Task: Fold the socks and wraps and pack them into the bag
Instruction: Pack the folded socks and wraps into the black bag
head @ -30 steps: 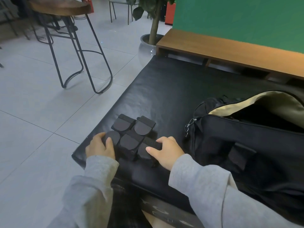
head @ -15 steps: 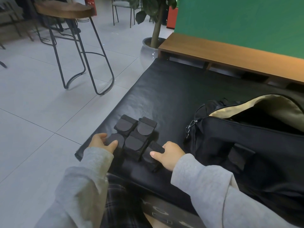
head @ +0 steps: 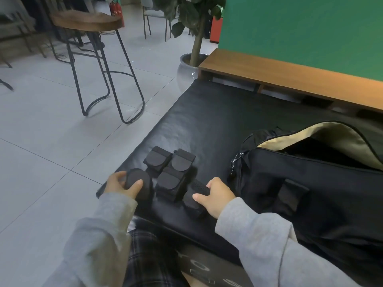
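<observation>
— So, each hand has one: the left hand [head: 122, 184] grips a folded wrap [head: 138, 181], the right hand [head: 216, 195] pinches another wrap [head: 193, 196], both near the mat's [head: 207, 112] front edge.

— Their long axes run near-to-far. Lifted loosely, a fold could spring open before reaching the bag [head: 310, 179] at right.

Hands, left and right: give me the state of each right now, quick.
Left hand: closed, gripping the leftmost folded black wrap.
Right hand: closed, gripping the rightmost black wrap on the mat.
</observation>
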Demonstrator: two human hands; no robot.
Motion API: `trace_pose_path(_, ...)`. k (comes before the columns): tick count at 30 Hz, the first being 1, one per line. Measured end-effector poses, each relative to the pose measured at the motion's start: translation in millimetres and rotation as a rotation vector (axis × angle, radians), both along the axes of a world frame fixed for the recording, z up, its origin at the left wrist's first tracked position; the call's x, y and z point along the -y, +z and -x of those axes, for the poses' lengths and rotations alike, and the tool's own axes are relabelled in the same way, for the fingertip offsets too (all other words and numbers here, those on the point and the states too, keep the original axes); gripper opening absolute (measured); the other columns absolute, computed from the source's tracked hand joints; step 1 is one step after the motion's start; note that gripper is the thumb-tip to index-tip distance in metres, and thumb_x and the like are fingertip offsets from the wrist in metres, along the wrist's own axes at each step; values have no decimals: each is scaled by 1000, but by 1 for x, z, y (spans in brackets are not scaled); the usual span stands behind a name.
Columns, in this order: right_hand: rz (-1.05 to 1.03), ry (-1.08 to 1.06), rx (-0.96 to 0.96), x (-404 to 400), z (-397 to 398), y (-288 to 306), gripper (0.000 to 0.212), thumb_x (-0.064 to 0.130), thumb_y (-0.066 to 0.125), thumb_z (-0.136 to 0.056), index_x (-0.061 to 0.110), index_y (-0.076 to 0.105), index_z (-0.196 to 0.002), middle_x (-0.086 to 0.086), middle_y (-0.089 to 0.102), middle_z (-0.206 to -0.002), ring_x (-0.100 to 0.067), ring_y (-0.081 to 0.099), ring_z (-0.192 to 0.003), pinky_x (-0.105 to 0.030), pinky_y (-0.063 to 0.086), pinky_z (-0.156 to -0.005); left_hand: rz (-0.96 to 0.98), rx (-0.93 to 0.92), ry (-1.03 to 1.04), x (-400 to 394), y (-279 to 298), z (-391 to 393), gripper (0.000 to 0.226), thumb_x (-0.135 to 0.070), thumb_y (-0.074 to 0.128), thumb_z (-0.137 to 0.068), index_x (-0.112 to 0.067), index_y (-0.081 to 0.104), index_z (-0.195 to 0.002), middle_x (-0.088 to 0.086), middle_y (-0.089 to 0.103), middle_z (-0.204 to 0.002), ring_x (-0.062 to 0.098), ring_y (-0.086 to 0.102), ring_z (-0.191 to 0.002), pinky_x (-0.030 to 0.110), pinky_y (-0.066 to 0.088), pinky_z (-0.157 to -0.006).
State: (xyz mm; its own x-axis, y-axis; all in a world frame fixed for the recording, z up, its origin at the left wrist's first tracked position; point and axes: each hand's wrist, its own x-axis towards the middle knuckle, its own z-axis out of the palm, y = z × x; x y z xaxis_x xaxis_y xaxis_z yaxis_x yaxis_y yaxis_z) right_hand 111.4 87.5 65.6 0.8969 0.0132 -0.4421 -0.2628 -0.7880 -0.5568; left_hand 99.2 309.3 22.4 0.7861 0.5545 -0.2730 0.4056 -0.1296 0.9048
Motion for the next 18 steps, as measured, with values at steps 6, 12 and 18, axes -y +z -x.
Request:
trace_pose_path(6, -126, -53, 130, 22, 9, 25, 35, 34, 63, -87, 17, 47, -112, 7, 53, -97, -23, 61, -91, -36, 50, -86, -18, 204, 4, 6, 35, 9, 50, -10, 68, -83, -8, 46, -128, 13, 63, -109, 27, 62, -93, 26, 50, -71)
trace_pose_path(12, -205, -22, 364, 54, 23, 86, 21, 24, 47, -97, 11, 48, -113, -2, 57, -102, -21, 60, -90, -30, 46, -78, -3, 402, -212, 62, 86, 11, 39, 0, 71, -76, -15, 56, -109, 1, 65, -99, 17, 63, -93, 34, 49, -88)
trace_pose_path(18, -301, -171, 546, 102, 32, 118, 16, 27, 48, -96, 28, 43, -111, 9, 56, -111, -11, 58, -102, -29, 45, -91, 304, 558, -542, 145, 125, 16, 35, -4, 71, -63, -15, 62, -95, -4, 73, -86, 8, 68, -83, 16, 52, -70)
